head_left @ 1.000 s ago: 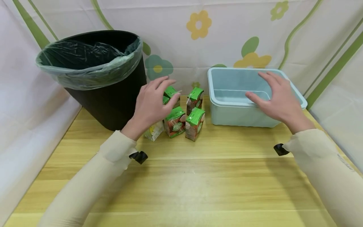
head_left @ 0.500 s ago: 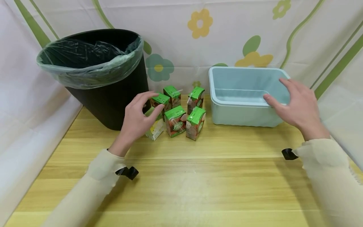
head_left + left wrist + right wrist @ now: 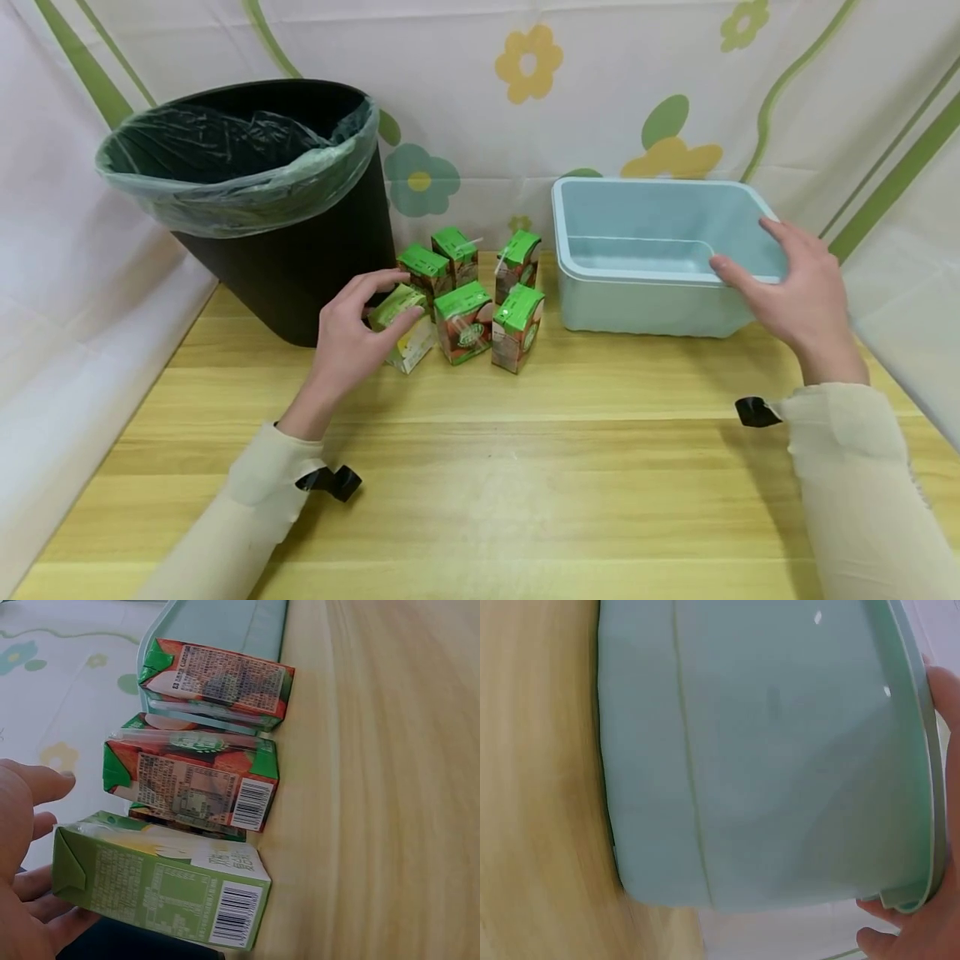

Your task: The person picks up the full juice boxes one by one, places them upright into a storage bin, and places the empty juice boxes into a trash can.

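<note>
My left hand [image 3: 347, 337] is around the top of a light green and white drink carton [image 3: 412, 343], thumb and fingers spread. In the left wrist view the thumb [image 3: 49, 784] stands apart from this tilted carton, while fingers [image 3: 56, 907] are close to its far side, contact unclear. Beside it several red cartons with green tops stand upright, among them a front one [image 3: 465, 325] and a right one [image 3: 517, 329]. At the right end of a light blue plastic bin [image 3: 637, 304], my right hand [image 3: 806, 292] rests over the rim near the corner, fingers spread.
A black trash can [image 3: 330, 267] lined with a clear bag [image 3: 247, 204] stands at the back left. Behind everything hangs a white flowered cloth [image 3: 465, 75]. The wooden table [image 3: 510, 492] extends toward me in front of the cartons.
My left hand has moved left and down from over the cartons to the light green one. My right hand has shifted right to the bin's right end.
</note>
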Motion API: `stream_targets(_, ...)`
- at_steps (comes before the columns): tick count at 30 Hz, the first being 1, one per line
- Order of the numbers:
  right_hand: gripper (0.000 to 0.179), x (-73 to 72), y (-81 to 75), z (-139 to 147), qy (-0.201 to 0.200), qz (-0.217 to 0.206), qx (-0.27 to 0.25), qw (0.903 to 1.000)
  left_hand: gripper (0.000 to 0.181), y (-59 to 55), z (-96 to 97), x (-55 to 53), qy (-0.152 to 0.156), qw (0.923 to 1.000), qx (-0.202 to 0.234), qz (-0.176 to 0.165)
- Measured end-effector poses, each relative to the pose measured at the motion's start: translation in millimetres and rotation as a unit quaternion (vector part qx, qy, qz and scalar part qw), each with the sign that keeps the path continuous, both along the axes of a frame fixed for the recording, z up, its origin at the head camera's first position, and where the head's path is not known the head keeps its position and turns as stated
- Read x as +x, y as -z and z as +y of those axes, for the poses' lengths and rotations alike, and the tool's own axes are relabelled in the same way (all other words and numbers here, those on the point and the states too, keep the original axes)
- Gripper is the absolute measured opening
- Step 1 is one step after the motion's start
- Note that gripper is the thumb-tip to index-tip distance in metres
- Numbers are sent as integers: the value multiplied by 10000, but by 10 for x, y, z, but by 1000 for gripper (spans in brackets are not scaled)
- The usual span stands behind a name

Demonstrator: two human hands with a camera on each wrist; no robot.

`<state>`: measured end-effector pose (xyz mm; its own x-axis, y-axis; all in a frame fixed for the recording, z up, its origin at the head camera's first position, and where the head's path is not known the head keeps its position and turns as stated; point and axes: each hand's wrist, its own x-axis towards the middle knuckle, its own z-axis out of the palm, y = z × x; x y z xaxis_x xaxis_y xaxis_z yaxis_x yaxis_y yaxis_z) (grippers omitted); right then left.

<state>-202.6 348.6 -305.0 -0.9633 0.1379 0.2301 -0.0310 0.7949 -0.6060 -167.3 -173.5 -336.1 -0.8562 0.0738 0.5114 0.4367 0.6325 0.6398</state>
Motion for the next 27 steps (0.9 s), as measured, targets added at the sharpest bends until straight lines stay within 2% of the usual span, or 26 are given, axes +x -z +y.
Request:
stream_targets(7, 90, 5, 28, 46, 90, -33, -198, 9998, 46, 20, -23, 24, -85, 10000, -25, -26)
stream_targets(16, 90, 33, 50, 39, 85, -161, -340, 9993, 34, 21, -29, 58, -267, 9995, -109, -107)
stream_targets(27, 90, 57, 35, 65, 7, -234, -173, 9996, 25, -9, -1, 100, -895, 9944, -339, -454)
